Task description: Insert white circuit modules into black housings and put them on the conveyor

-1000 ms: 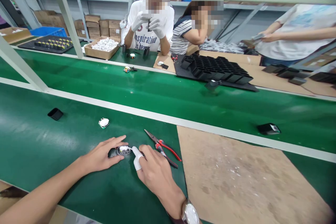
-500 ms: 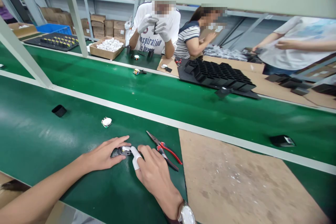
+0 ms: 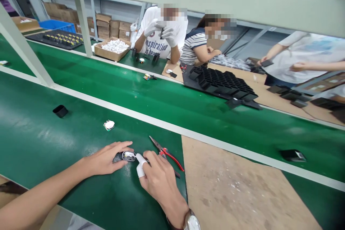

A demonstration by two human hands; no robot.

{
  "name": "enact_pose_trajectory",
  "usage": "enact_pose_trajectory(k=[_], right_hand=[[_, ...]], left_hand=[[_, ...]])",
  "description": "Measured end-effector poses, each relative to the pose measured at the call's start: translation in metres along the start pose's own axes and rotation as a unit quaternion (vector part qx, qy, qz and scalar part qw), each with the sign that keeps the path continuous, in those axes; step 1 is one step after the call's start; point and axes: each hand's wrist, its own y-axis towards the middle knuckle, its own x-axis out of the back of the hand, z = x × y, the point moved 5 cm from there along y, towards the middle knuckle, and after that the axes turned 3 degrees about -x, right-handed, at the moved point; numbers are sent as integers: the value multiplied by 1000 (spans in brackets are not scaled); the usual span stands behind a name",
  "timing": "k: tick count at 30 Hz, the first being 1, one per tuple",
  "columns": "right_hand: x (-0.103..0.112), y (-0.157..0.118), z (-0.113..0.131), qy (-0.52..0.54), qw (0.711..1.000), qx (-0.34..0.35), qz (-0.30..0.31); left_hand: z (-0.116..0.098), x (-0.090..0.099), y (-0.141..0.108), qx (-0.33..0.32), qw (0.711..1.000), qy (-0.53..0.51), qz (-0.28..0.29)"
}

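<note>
A small black case [image 3: 128, 156] with a white and yellow circuit part inside lies on the green table, its open end facing up. My left hand [image 3: 110, 157] is wrapped round its left side, fingers behind and thumb in front. My right hand [image 3: 159, 176], white covers on two fingertips, reaches the case's right edge; its fingers are bent together, and whether they pinch anything is too small to tell. Red-handled pliers [image 3: 165, 152] lie just beyond my right hand. Farther back are a circuit board with a white pad [image 3: 109, 125] and an empty black case [image 3: 60, 111].
Brown cardboard [image 3: 242, 187] covers the table at the right. A green conveyor [image 3: 161, 97] runs behind a pale rail [image 3: 129, 113], carrying a black case [image 3: 293, 155]. Across it, people work beside black trays [image 3: 226, 82] and a box of white parts [image 3: 109, 55].
My hands have barely moved; the right fingertips are slightly lower at the case's edge. The view has shifted a little. Across the conveyor, one person's hand has lowered and another now holds a dark piece.
</note>
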Motion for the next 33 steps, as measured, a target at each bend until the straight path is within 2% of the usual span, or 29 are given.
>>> enact_pose_trajectory(k=[7,11,17,25,33], right_hand=[[-1,-7,-17,47,997,-58,1],[-5,-7,-12,54,997,-50,11],[-3,-1,0,0,999,-29,24],[11,0,-11,52,997,-54,20],[-1,-2,-7,20,999,-42,21]], left_hand=[[0,3,-1,-7,999,8,-33],[1,3,-1,-18,999,13,-33],[2,1,-3,-55,997,19,-53],[5,1,-4,-63,996,25,-64],[5,1,-4,-49,997,21,-61]])
